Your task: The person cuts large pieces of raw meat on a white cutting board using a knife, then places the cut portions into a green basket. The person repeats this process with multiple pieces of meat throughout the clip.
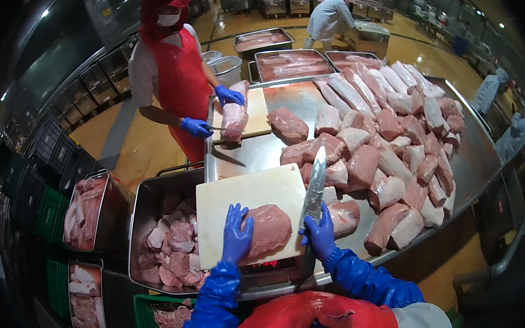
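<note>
A thick pink block of raw meat (pixel 269 230) lies on the white cutting board (pixel 245 184) in front of me. My left hand (pixel 237 234), in a blue glove, rests at the meat's left side with its fingers stretched out on the board. My right hand (pixel 320 232), gloved the same way, is closed round a large knife (pixel 315 181). Its broad, smeared blade points away from me along the board's right edge, apart from the meat. Part of the knife's handle is covered by my fingers.
Many meat pieces (pixel 392 160) cover the steel table (pixel 483 165) to the right. Left of my board stands a metal bin (pixel 137 235) of cut meat, with a green crate (pixel 144 324) nearer me. Across the table, a co-worker in a red apron (pixel 178 78) holds a knife over meat.
</note>
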